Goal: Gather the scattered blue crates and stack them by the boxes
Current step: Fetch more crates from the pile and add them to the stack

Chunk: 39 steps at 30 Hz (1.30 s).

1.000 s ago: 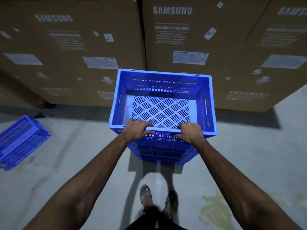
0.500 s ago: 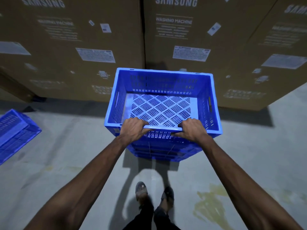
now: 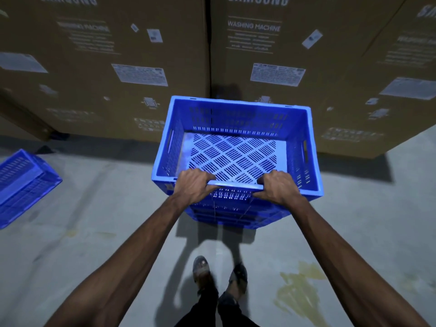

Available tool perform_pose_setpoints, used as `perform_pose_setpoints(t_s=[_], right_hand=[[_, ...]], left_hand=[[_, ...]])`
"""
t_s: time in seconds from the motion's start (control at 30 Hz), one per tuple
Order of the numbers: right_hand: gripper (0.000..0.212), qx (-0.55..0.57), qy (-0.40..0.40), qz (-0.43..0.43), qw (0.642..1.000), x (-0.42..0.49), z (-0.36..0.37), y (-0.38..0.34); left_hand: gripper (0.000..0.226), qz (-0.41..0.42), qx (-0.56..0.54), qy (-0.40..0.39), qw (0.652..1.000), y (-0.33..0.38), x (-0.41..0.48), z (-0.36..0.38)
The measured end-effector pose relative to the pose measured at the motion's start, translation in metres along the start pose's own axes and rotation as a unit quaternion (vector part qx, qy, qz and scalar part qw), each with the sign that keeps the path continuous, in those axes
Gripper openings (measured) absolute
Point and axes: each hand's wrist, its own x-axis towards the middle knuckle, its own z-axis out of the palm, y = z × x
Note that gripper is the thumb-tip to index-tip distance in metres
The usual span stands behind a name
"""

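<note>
A blue slotted crate (image 3: 236, 128) is held up in front of me, its open top facing the camera and its patterned floor visible. My left hand (image 3: 192, 185) grips the near rim on the left, and my right hand (image 3: 277, 186) grips the same rim on the right. Straight behind the crate rise the tall brown washing machine boxes (image 3: 278, 55). A second blue crate (image 3: 21, 182) lies tilted on the concrete floor at the far left.
The cardboard boxes form a wall across the whole back of the view. My feet (image 3: 219, 274) stand on grey concrete below the crate. A yellowish stain (image 3: 299, 289) marks the floor at the lower right.
The boxes have come closer and fill more of the view. The crate in my hands sits slightly higher and nearer the boxes; both hands keep the same grip.
</note>
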Motion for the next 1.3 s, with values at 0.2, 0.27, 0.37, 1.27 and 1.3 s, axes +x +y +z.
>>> perform_pose_setpoints(t_s=[0.2, 0.27, 0.37, 1.27, 1.3], right_hand=[[0.046, 0.016, -0.036, 0.019, 0.999, 0.003, -0.020, 0.011], [0.047, 0.018, -0.035, 0.027, 0.999, 0.005, -0.020, 0.011], [0.045, 0.016, -0.018, 0.024, 0.999, -0.008, -0.003, 0.005], [0.048, 0.028, -0.040, 0.029, 0.998, -0.005, 0.000, 0.004], [0.048, 0.032, -0.042, 0.030, 0.998, -0.004, -0.002, 0.005]], left_hand=[[0.049, -0.003, -0.024, -0.043, 0.999, 0.013, 0.021, -0.011], [0.049, -0.005, -0.024, -0.044, 0.999, 0.010, 0.025, -0.009], [0.050, 0.006, -0.019, -0.015, 1.000, 0.010, 0.007, 0.004], [0.057, -0.012, 0.005, -0.043, 0.999, 0.011, 0.010, -0.004], [0.055, -0.015, 0.004, -0.050, 0.999, 0.010, 0.013, -0.005]])
